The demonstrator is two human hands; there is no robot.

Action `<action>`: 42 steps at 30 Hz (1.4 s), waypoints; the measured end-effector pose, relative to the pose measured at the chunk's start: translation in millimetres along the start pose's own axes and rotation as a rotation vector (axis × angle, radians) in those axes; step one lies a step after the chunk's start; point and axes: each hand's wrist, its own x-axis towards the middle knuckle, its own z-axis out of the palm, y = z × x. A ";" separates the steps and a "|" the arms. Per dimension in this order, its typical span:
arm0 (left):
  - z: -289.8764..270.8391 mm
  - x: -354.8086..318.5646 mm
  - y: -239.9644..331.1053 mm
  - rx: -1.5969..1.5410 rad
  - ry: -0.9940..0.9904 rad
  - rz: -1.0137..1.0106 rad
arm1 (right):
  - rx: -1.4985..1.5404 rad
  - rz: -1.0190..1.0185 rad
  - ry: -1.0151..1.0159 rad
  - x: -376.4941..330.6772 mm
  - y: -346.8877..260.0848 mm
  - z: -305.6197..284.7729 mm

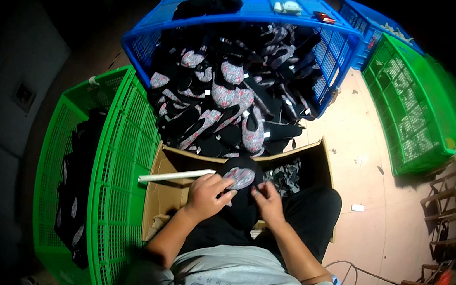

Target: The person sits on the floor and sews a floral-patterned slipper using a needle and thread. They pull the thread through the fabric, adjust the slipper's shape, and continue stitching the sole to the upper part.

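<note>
A black fabric slipper with a grey-and-pink floral patch [241,178] is held above my lap, over the cardboard box. My left hand [208,196] grips its left side, the fingers closed at the edge of the patch. On the other side my right hand [269,205] pinches the black cloth between thumb and fingers. Black trousers behind it make the slipper's lower outline hard to see. A white stick [176,176] lies aslant over the box's left part, its right end close to my left hand.
Beyond the cardboard box [324,165], which holds dark scraps [286,177], a tipped blue crate [242,13] spills many similar slippers [222,94]. Green crates stand at left [121,186] and right [411,113]. A small white object [358,208] lies on the floor.
</note>
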 end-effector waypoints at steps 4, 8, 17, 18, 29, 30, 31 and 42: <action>-17.2 2.6 -1.2 0.137 -0.018 0.156 | -0.033 -0.042 -0.161 -4.1 -20.6 5.1; -14.2 -8.7 -13.7 0.010 -0.019 0.040 | -0.023 -0.104 -0.219 4.0 -0.3 9.9; -4.8 -20.9 4.6 0.219 -0.122 0.090 | -0.049 -0.109 -0.225 0.7 -4.1 5.8; 0.3 -25.1 1.0 0.224 -0.117 0.086 | -0.032 -0.107 -0.232 -0.7 -5.8 6.4; 34.0 -26.2 -21.7 0.313 -0.006 0.073 | -0.093 -0.173 -0.260 -3.8 -2.9 3.1; 36.2 -25.8 -24.5 0.311 0.005 0.054 | -0.089 -0.175 -0.264 -3.5 -1.2 4.0; 38.4 -25.3 -27.5 0.309 0.015 0.036 | -0.085 -0.179 -0.265 -3.7 -0.4 4.7; 48.3 14.5 -56.5 0.380 0.090 0.038 | -0.109 -0.178 -0.266 -3.9 -9.8 17.7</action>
